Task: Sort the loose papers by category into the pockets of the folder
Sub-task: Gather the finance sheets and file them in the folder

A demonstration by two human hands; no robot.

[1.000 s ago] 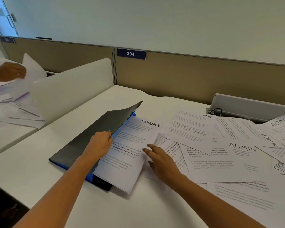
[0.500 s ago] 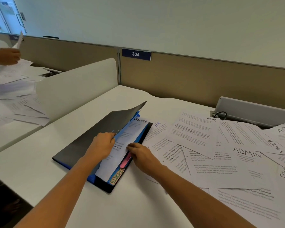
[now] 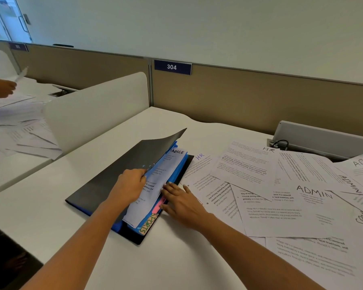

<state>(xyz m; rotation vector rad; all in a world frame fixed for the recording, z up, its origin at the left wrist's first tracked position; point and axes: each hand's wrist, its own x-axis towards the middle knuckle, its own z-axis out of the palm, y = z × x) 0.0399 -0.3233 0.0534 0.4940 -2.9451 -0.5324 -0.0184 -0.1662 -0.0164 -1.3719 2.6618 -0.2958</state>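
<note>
A black folder (image 3: 113, 176) with blue pockets lies on the white desk. My left hand (image 3: 130, 185) grips the edge of its raised cover and upper pockets, holding them open. A sheet marked FINANCE (image 3: 155, 185) lies inside a blue pocket, its top sticking out. My right hand (image 3: 180, 199) presses flat with spread fingers against that sheet's right edge. A tab reading SPORTS (image 3: 148, 225) and a pink tab (image 3: 158, 206) show at the folder's near edge. Loose sheets marked HR (image 3: 245, 166) and ADMIN (image 3: 306, 206) spread to the right.
A white divider panel (image 3: 96, 109) stands left of the folder. Beyond it another person's hand (image 3: 0, 87) holds a paper over a second desk covered in sheets. A beige partition with a 304 plate (image 3: 172, 66) runs behind. A grey cable box (image 3: 323, 139) sits at back right.
The FINANCE sheet has slid from lying over the folder's right side deeper into the blue pocket. My right hand has followed it left to the pocket's edge. An HR sheet underneath is uncovered.
</note>
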